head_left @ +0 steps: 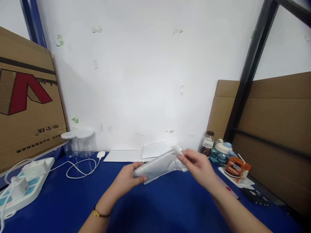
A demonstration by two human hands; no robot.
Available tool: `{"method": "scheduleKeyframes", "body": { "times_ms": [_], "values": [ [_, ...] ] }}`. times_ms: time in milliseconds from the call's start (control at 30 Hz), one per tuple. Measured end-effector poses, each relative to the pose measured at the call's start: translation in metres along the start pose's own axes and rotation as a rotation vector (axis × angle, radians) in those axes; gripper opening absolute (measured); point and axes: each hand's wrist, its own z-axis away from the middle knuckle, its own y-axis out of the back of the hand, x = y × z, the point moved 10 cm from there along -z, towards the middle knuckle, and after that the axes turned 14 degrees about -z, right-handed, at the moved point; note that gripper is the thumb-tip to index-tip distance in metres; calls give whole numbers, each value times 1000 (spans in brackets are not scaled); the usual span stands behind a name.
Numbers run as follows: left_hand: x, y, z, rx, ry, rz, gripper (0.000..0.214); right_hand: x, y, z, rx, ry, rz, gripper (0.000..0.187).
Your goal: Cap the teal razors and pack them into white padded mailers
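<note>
A flat packet in whitish translucent wrapping [157,164] is held up above the blue table, tilted with its right end higher. My left hand [129,177] grips its left end, thumb along the lower edge and fingers behind. At the other end, my right hand [194,163] pinches the crumpled wrapping between thumb and fingers. What lies inside the wrapping cannot be made out. Behind the packet, a white flat pack [159,149] leans near the wall, next to a white folded sheet [123,156] lying on the table.
On the left stand a power strip [34,192], a white cable [81,176], clear jars [85,145] and a large cardboard box [29,97]. To the right are a brown-capped jar [207,144], a bottle [220,152], an orange drink carton [236,169] and a black object [255,196].
</note>
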Motion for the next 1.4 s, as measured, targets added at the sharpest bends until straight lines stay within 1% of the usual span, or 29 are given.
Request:
{"method": "scheduleKeyframes", "body": {
  "times_ms": [33,67,133,200,233,267,300,367,433,467,533,600,633,700,767,867,967,1067,1133,1200,1233,1300,1333,1367,1400],
  "values": [
    [-6,3,-13,-31,-2,105,48,22,7,-11,58,-87,-98,26],
    [-12,9,-27,-19,-1,210,49,46,10,-21,98,-174,-207,29],
    [-26,24,-59,86,20,424,55,93,15,-40,173,-297,-364,34],
    [-45,31,-92,196,106,499,64,135,24,-54,287,-349,-393,38],
    [-53,36,-106,279,145,465,65,154,30,-59,340,-375,-355,39],
    [-59,38,-118,335,171,368,63,171,35,-63,385,-386,-285,38],
    [-63,39,-128,366,195,240,60,185,40,-66,408,-395,-176,35],
    [-75,36,-138,369,208,134,57,205,43,-70,373,-407,105,24],
    [-89,33,-136,319,190,36,55,218,41,-71,302,-404,324,17],
    [-98,30,-132,270,177,-33,56,220,40,-71,278,-391,396,16],
    [-117,20,-123,84,162,-391,70,213,38,-70,272,-332,474,19],
    [-140,14,-113,-65,176,-639,89,194,36,-69,300,-238,510,25],
    [-149,14,-110,-103,181,-717,94,182,34,-69,309,-188,520,26],
    [-157,16,-110,-144,177,-812,98,158,27,-66,302,-105,520,26],
    [-154,20,-114,-158,159,-876,90,136,18,-60,275,-40,492,24],
    [-137,21,-114,-198,77,-984,76,114,8,-45,250,4,427,21],
    [-125,21,-100,-281,57,-1044,74,103,0,-29,217,6,365,19],
    [-120,26,-75,-342,129,-982,64,98,-13,-14,136,-19,274,19],
    [-113,27,-56,-388,168,-857,55,93,-31,-7,21,-42,185,21],
    [-93,24,-41,-426,155,-684,49,84,-52,1,-96,-38,109,31],
    [-79,20,-37,-435,120,-587,47,77,-62,5,-134,-20,86,39],
    [-46,7,-30,-482,38,-390,49,66,-75,11,-153,25,73,57],
    [-32,-5,-27,-535,9,-276,50,63,-79,13,-136,43,79,62],
    [-19,-17,-24,-594,-5,-157,49,61,-81,15,-104,56,88,65],
    [-10,-30,-22,-658,10,-47,47,61,-80,17,-59,66,100,64]
  ]
}}
